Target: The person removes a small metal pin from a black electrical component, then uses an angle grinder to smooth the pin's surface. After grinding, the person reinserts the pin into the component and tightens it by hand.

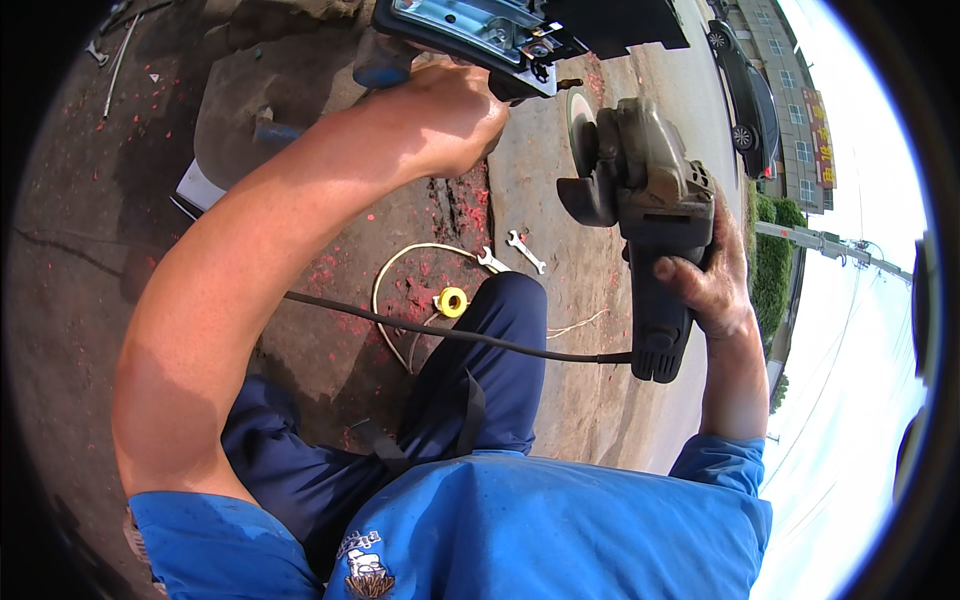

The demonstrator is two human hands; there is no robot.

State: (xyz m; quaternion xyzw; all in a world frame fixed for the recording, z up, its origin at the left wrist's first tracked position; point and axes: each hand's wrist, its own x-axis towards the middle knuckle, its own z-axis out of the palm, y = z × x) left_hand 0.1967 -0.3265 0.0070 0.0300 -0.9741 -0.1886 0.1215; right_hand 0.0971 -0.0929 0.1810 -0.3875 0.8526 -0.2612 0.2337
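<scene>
My right hand [715, 260] is wrapped around the dark body of an angle grinder [665, 205], its thumb lying across the housing. The grinder's cutting disc [579, 125] and guard point left and away from me; I cannot tell whether the disc spins. A black power cord [430, 329] runs from the grinder's near end to the left, under my left arm. My left arm reaches forward, and my left hand [465, 115] is closed at the underside of a shiny metal part [470, 28]. Its fingers are mostly hidden. A brass-coloured bolt [569, 84] sticks out beside the disc, apart from it.
On the stained ground lie two open-end wrenches [527, 252], a yellow tape roll [443, 302] and a looped pale cord [377, 280]. A long metal rod [121, 65] lies at the far left. Red chips are scattered around. A dark car [752, 100] stands beyond the road.
</scene>
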